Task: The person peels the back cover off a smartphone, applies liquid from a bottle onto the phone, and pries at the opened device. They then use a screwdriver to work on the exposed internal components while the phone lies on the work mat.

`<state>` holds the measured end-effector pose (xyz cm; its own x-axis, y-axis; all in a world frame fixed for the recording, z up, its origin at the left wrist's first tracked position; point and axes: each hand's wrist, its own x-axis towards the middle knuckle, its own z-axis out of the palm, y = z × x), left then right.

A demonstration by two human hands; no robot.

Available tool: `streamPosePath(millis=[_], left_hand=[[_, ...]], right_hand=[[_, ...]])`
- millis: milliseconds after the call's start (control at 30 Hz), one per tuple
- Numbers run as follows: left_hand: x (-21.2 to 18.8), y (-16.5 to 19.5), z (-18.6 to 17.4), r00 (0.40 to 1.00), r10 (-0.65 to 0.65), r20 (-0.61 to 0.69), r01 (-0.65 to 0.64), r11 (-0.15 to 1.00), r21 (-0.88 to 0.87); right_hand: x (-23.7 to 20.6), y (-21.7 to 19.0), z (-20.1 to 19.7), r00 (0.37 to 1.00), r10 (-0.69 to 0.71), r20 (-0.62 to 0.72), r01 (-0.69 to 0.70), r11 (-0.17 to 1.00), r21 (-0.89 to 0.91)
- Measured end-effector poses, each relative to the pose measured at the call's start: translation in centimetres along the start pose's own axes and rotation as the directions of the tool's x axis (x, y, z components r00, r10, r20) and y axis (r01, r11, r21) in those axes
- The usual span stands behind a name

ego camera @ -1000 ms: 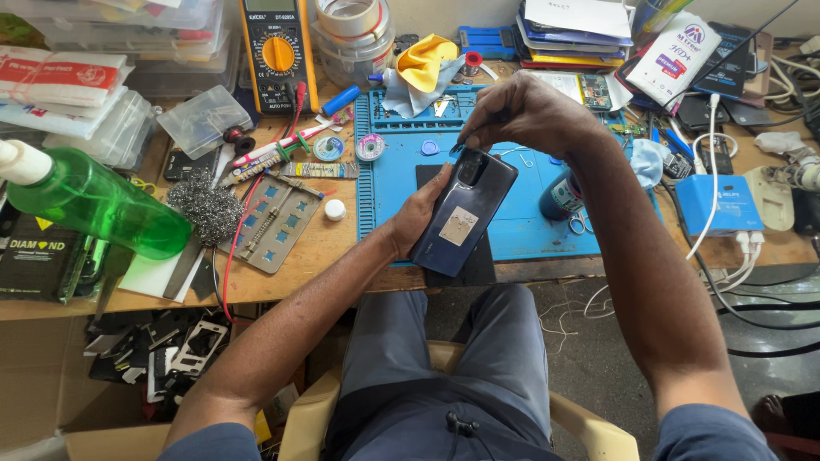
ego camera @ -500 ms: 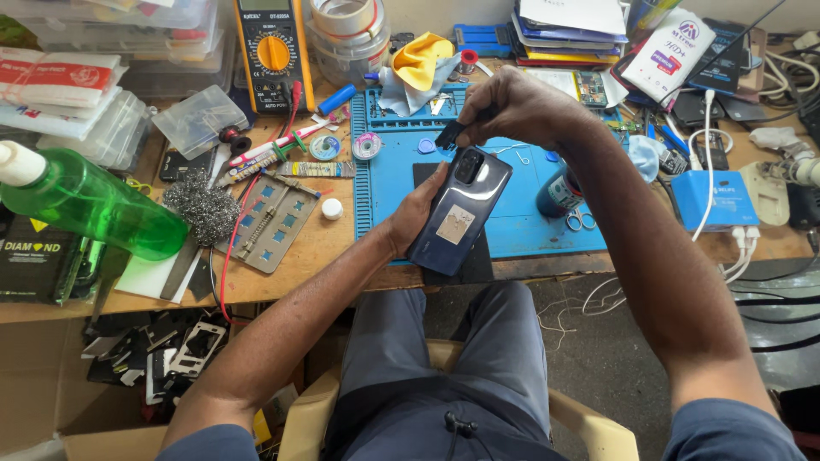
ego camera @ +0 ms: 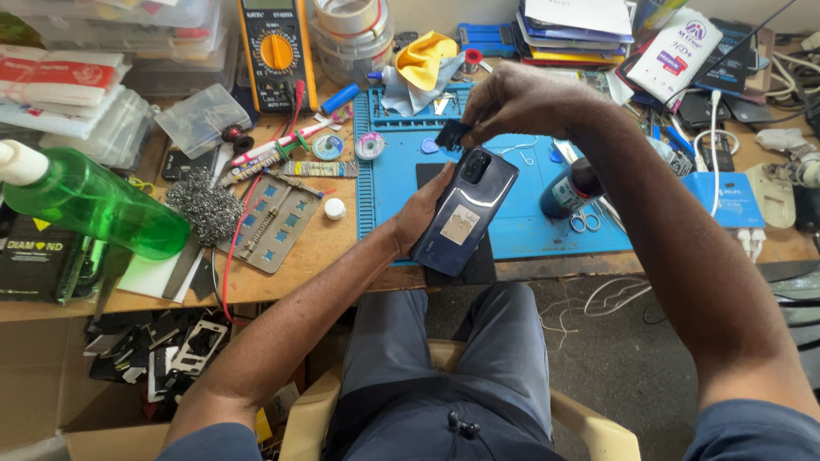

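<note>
My left hand [ego camera: 420, 215] holds a dark blue smartphone [ego camera: 465, 212] from underneath, back side up, tilted over the front edge of the blue work mat [ego camera: 521, 230]. A pale square sticker sits on the phone's back and its camera cluster points away from me. My right hand [ego camera: 512, 102] hovers just above the phone's top end, fingers pinched on a small dark flat piece [ego camera: 450, 134] near the camera.
A green spray bottle [ego camera: 90, 201] lies at the left, with a steel wool pad [ego camera: 203, 207] and metal stencil [ego camera: 275, 222] beside it. A yellow multimeter [ego camera: 275, 51], tape rolls [ego camera: 350, 30], small scissors [ego camera: 585, 222], a dark canister [ego camera: 571, 188] and cables crowd the bench.
My right hand has lifted slightly from the phone's top end, pinching the small dark piece. The phone stays in my left hand, tilted a little further toward me.
</note>
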<state>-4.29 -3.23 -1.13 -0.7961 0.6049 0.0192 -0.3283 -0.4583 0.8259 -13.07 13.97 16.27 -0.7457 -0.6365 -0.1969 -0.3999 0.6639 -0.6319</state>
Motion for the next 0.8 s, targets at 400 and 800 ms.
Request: streamPosePath(millis=[400,800], left_hand=[[0.1,-0.2,-0.2,0.997,-0.059,0.044,0.064,0.993,-0.101],[-0.2,-0.1,0.3,0.997,-0.062,0.047,0.067,0.991,-0.117]], right_hand=[[1.6,0.9,-0.6,0.981,-0.081,0.175,0.085,0.996,-0.014],[1.2,1.5,0.5,0.995,-0.058,0.085,0.067,0.991,-0.117]])
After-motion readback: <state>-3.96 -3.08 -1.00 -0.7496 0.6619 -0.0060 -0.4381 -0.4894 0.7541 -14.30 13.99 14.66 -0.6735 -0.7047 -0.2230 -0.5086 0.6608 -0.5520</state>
